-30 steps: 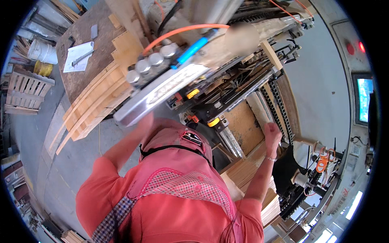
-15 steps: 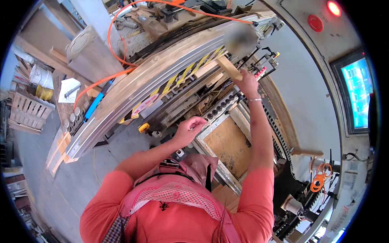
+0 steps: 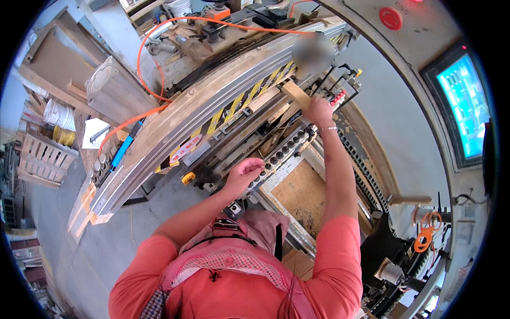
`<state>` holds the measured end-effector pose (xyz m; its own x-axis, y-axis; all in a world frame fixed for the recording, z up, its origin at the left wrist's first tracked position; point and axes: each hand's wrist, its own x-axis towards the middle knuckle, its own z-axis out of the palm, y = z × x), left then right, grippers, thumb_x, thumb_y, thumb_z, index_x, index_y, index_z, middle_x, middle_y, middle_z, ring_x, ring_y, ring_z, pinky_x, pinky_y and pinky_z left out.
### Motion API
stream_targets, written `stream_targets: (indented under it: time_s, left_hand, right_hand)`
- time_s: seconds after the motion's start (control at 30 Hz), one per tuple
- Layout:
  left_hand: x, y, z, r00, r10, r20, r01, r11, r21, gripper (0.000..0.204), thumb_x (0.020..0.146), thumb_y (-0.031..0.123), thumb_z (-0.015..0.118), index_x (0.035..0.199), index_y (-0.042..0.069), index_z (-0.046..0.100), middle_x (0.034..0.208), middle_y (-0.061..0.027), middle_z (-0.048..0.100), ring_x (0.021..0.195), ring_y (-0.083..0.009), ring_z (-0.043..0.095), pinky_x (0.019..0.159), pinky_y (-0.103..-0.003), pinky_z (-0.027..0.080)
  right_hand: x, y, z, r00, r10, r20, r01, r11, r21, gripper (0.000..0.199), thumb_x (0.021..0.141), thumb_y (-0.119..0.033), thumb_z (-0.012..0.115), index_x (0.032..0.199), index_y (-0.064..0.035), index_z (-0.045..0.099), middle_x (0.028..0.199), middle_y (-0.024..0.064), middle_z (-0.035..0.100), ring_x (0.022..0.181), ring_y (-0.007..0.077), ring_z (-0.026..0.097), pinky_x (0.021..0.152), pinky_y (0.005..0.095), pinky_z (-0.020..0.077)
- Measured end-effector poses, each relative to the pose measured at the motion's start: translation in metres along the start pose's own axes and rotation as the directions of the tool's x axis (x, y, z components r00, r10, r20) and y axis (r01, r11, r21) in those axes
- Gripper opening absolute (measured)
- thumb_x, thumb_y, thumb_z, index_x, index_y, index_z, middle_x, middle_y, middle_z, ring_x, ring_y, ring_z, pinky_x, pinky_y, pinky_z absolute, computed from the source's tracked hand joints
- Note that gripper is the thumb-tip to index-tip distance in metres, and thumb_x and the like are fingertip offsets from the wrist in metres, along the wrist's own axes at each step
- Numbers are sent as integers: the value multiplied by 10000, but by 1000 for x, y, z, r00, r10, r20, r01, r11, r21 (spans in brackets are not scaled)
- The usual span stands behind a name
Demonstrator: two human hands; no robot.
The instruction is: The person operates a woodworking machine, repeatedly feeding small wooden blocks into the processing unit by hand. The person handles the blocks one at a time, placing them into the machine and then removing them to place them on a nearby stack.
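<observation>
Overhead, the right hand (image 3: 319, 110) reaches up and away from the body, its fingers clamped around the near end of a short wooden block (image 3: 296, 94), which sits against the yellow-and-black striped rail (image 3: 239, 103) of a large woodworking machine (image 3: 212, 106). The block is tilted, its far end pointing up toward the blurred patch above. The left hand (image 3: 244, 174) hovers lower and nearer the body, fingers curled together in a loose fist; it seems to hold nothing, though the view is too small to be sure. It hangs just beside a row of dark round knobs (image 3: 284, 151) running along the machine's edge. Between the two arms lies a flat brown panel (image 3: 300, 194) set in a pale frame. An orange hose (image 3: 159, 64) loops over the machine's curved guard, and a blue tool (image 3: 123, 151) lies at its lower end. To the far right glows a blue screen (image 3: 462, 106), with a red button (image 3: 390, 18) above it. A wooden pallet (image 3: 45, 159) stands on the floor at left.
</observation>
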<state>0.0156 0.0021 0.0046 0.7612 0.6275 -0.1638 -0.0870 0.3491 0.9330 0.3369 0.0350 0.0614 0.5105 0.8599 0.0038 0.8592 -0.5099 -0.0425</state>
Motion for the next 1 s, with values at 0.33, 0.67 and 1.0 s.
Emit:
stream_targets:
  time_s: [0.33, 0.67, 1.0]
  left_hand:
    - [-32, 14, 22, 930, -66, 361, 177, 942, -284, 521, 827, 164, 647, 1272, 41, 403, 1171, -38, 514, 1089, -126, 488, 917, -272, 399]
    - [-115, -30, 11, 649, -266, 713, 503, 853, -139, 486, 834, 228, 642, 1218, -1, 452, 1264, -129, 486, 1174, -218, 462, 1009, -366, 356]
    - [-156, -27, 22, 440, -422, 793, 664, 747, 29, 396, 875, 197, 584, 1202, 27, 438, 1167, -130, 533, 1115, -270, 517, 979, -396, 400]
  right_hand:
    - [-256, -94, -24, 972, -63, 228, -144, 608, 781, 427, 606, -294, 782, 903, -29, 630, 639, 84, 581, 559, 146, 519, 540, 309, 433]
    - [-411, -165, -7, 850, 449, 277, -474, 417, 776, 543, 655, -315, 747, 1085, -28, 583, 866, 173, 636, 771, 273, 625, 707, 347, 486]
    - [-635, -97, -48, 287, 788, -545, -888, 432, 156, 343, 655, -180, 749, 928, -40, 596, 886, 109, 623, 844, 299, 591, 761, 382, 475]
